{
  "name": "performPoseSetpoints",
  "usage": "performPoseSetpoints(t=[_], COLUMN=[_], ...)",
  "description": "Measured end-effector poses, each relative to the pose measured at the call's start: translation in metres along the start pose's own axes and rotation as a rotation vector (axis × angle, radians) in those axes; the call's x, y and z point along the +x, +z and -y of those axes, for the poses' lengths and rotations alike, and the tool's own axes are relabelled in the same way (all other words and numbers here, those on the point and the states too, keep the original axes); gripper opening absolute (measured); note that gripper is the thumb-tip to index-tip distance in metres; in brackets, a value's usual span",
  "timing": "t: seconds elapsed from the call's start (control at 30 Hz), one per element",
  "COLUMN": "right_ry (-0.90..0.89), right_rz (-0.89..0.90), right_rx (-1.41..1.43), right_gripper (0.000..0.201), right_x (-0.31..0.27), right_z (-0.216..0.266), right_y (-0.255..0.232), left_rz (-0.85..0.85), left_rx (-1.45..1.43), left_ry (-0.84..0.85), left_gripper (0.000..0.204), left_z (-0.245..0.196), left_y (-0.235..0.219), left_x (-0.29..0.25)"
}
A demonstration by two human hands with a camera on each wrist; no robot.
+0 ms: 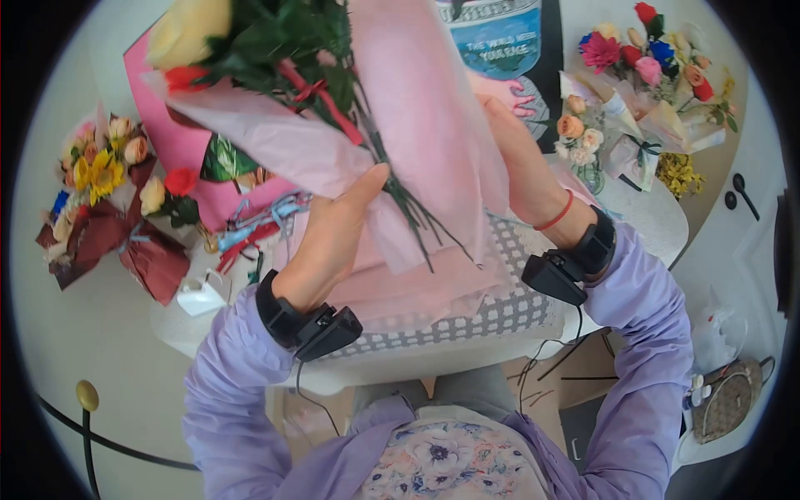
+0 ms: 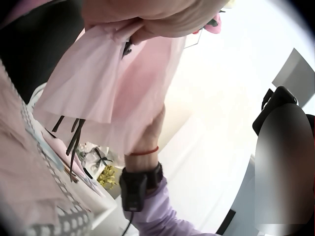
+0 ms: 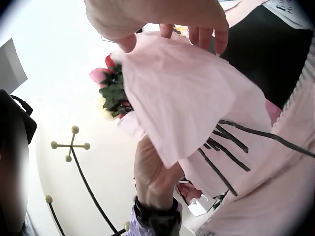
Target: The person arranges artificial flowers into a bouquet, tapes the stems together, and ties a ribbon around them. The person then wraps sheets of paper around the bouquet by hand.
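Observation:
A bouquet with a cream rose (image 1: 190, 33), green leaves and a red ribbon (image 1: 337, 117) is held up over the table, wrapped in pale pink paper (image 1: 433, 108). The left hand (image 1: 333, 229) grips the paper and stems near the ribbon, thumb across them. Bare stems (image 1: 412, 212) hang below that hand. At the wrap's right side, the right hand (image 1: 529, 162) holds the paper's edge; in the right wrist view its fingers (image 3: 194, 37) bend over the sheet (image 3: 172, 88). Part of the right hand is hidden behind paper in the head view.
More pink sheets (image 1: 400, 296) lie on the checkered cloth (image 1: 525, 308). A brown-wrapped bouquet (image 1: 150, 258) and a white object (image 1: 202, 293) are at the left, with ribbons (image 1: 242, 242) nearby. Other bouquets (image 1: 637, 125) stand at the right. Cables (image 1: 550, 350) hang below the table edge.

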State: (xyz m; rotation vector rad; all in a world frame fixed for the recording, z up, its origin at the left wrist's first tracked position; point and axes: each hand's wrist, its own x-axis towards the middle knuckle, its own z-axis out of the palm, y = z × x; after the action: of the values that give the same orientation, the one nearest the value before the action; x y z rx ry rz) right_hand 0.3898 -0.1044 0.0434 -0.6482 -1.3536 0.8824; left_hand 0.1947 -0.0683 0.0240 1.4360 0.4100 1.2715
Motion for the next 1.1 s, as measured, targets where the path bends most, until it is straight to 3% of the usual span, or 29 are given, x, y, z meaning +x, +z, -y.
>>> performPoseSetpoints(t=[0.03,0.1,0.27,0.33,0.43,0.5,0.67,0.83,1.1], right_ry=[-0.024,-0.171,-0.146,-0.117,-0.256,-0.286,-0.424,-0.403,-0.497], right_rz=[-0.013,0.126,0.158,0.052,-0.069,-0.107,-0.202,-0.312,-0.387], right_rx=[-0.004,-0.027,-0.229,0.065,0.101,0.074,-0.006,0.114,-0.059], right_gripper=[0.049,0.054,0.048,0.038,0.036,0.036,0.034,0.032,0.039], right_x=[0.001,0.006,0.007,0.011,0.013,0.017,0.032,0.034,0.047], right_z=[0.003,0.004,0.002,-0.011,-0.023,-0.031,-0.043,-0.047,-0.077], right_y=[0.001,0.007,0.011,0.014,0.027,0.029,0.026,0.035,0.035], left_rz=[0.023,0.033,0.066,0.052,0.014,-0.052,-0.064,-0.039,-0.101], left_rx=[0.052,0.089,0.355,0.404,0.338,0.307,0.384,0.352,0.329], left_ry=[0.035,0.105,0.146,0.179,0.205,0.189,0.366,0.280,0.404], left_gripper=[0.022,0.019,0.018,0.018,0.018,0.018,0.019,0.018,0.019], left_z=[-0.001,-0.001,-0.006,-0.001,0.009,0.017,0.030,0.038,0.060], left_y=[-0.002,-0.008,-0.012,-0.014,-0.007,-0.002,0.000,0.007,0.016], left_x=[0.003,0.010,0.022,0.027,0.036,0.043,0.056,0.063,0.069])
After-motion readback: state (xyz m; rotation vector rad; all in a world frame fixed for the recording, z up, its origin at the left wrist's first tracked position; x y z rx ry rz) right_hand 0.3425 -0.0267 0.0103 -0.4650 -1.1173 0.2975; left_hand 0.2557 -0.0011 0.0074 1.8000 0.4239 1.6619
